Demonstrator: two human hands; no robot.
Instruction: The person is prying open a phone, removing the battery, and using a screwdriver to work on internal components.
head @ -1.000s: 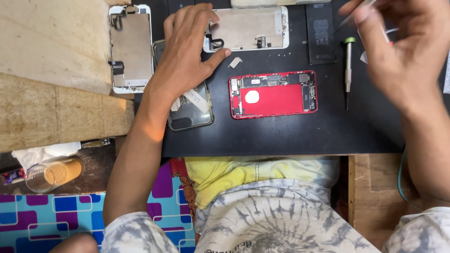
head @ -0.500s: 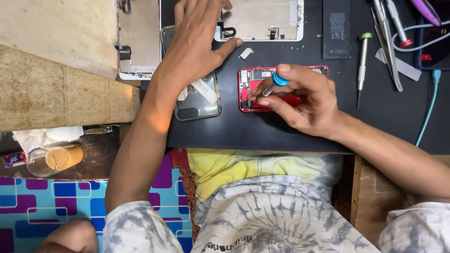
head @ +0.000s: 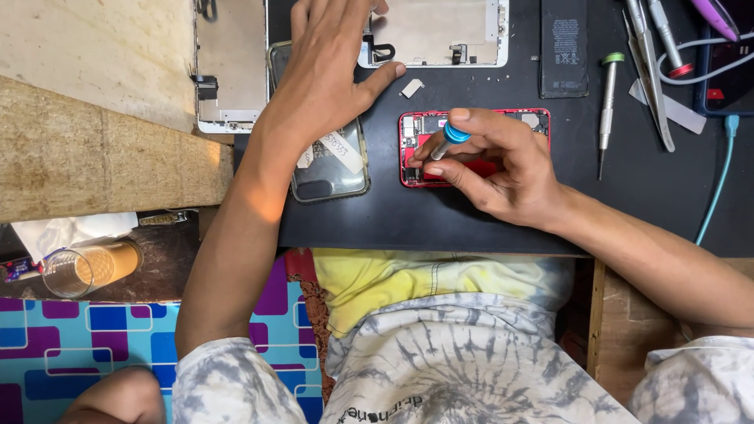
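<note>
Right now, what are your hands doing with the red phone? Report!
Right hand grip shut on blue-capped screwdriver, tip down in open red phone. Left hand flat on the black mat, over clear phone case. Nothing blocking.

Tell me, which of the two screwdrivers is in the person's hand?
The blue-capped screwdriver, held in the right hand over the red phone. The green-capped screwdriver lies untouched on the black mat.
</note>
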